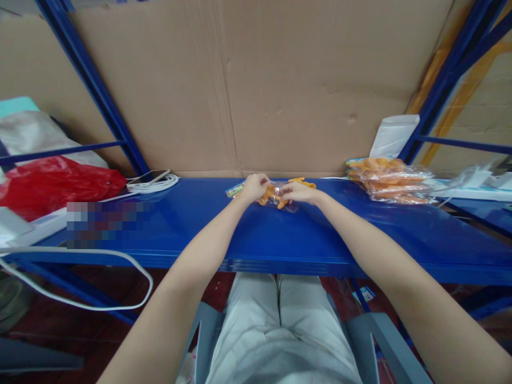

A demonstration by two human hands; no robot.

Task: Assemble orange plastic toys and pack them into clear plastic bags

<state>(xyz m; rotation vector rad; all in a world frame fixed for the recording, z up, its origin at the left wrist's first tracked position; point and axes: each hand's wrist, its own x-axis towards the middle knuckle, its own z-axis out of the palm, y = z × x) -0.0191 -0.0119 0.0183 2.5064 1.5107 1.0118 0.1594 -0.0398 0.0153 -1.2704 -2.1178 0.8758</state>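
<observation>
Pale trousers (280, 330) nearest, below fingers. Clear bag of orange pieces (272, 196) on blue table (288, 237), between both hands' fingertips. Left hand (255, 186): fingers curled, touching bag's left part. Right hand (299, 192): fingers bent over bag's right part. Whether either pinches tight, can't tell. Colourful printed label (233, 190) left of left fingers, writing too small to read. Stacked orange bags (394, 184) well right of fingers; coiled white cable (156, 184) well left.

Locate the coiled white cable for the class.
In the head view, the cable lies on the far left of the blue table, just right of the red bag.
</observation>
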